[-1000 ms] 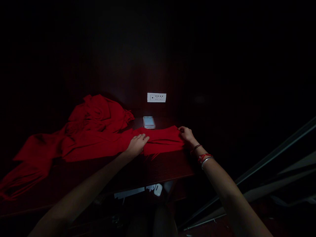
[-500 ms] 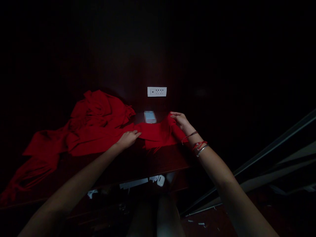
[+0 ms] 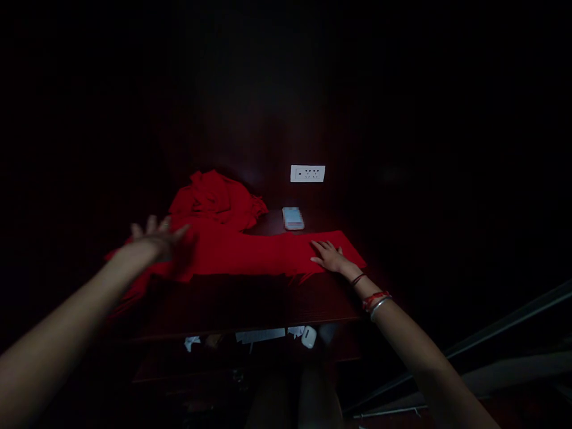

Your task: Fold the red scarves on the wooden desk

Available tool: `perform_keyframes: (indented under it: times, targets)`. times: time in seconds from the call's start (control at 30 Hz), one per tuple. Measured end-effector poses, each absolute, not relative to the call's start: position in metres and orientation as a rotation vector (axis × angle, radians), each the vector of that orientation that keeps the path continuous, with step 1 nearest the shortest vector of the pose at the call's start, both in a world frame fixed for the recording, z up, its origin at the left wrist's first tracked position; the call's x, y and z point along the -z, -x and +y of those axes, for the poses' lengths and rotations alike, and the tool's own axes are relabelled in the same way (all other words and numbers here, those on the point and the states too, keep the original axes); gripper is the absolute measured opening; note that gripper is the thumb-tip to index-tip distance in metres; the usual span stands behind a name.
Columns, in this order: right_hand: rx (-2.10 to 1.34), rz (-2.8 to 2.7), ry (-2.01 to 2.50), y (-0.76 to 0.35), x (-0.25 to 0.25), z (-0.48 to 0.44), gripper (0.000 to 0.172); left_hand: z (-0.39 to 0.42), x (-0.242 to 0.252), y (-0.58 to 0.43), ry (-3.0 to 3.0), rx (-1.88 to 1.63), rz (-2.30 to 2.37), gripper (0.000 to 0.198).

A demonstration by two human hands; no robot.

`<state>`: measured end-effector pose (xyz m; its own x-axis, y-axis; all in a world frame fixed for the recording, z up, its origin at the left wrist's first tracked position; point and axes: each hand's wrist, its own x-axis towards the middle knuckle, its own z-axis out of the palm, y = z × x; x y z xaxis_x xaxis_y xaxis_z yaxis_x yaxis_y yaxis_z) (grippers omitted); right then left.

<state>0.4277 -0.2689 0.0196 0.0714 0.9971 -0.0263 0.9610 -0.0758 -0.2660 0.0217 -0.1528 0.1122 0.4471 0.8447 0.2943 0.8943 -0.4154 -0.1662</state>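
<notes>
A long red cloth (image 3: 250, 253) with fringes lies along the dark table, its right part spread flat and its left part bunched into a crumpled heap (image 3: 214, 199). My right hand (image 3: 328, 256) rests on the flat right end, fingers spread. Over the left part of the cloth is my left hand (image 3: 154, 238), fingers apart and slightly blurred; whether it touches the cloth I cannot tell. Neither hand grips anything. Behind the cloth lies a small flat pale-blue item (image 3: 293, 218), its face pixelated.
A white socket panel (image 3: 308, 173) is on the dark wall behind. Below the tabletop, a shelf holds papers (image 3: 260, 336), a crumpled white scrap (image 3: 192, 343) and a white earbud case (image 3: 308, 336). A pale rail (image 3: 513, 319) slants at lower right. The scene is very dim.
My right hand has released the raised cloth end and now lies on it, flattened. My left hand has let go and moved left over the cloth. The view has shifted slightly.
</notes>
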Motion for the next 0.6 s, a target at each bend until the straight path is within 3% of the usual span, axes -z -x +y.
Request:
perform_keyframes:
  times: [0.07,0.17,0.3,0.5,0.6]
  targets:
    - [-0.305,-1.989,2.293,-0.446,-0.004,-0.275,0.058,-0.178,-0.08,-0.078,2.695,0.026,-1.289,0.059]
    - [-0.302,-1.952,2.391,-0.47,0.003,-0.283,0.057,-0.209,-0.039,-0.159,2.996,0.034,-0.887,0.061]
    - [-0.29,-1.887,2.486,-0.5,0.003,-0.29,0.056,-0.204,-0.006,-0.198,3.144,-0.071,-0.866,0.059]
    - [-0.277,-1.88,2.492,-0.526,0.004,-0.29,0.053,-0.17,-0.006,-0.175,3.019,0.097,-0.752,0.039]
    - [-0.343,-1.842,2.518,-0.526,-0.007,-0.282,0.053,-0.17,-0.017,-0.171,2.979,0.034,-0.694,0.049]
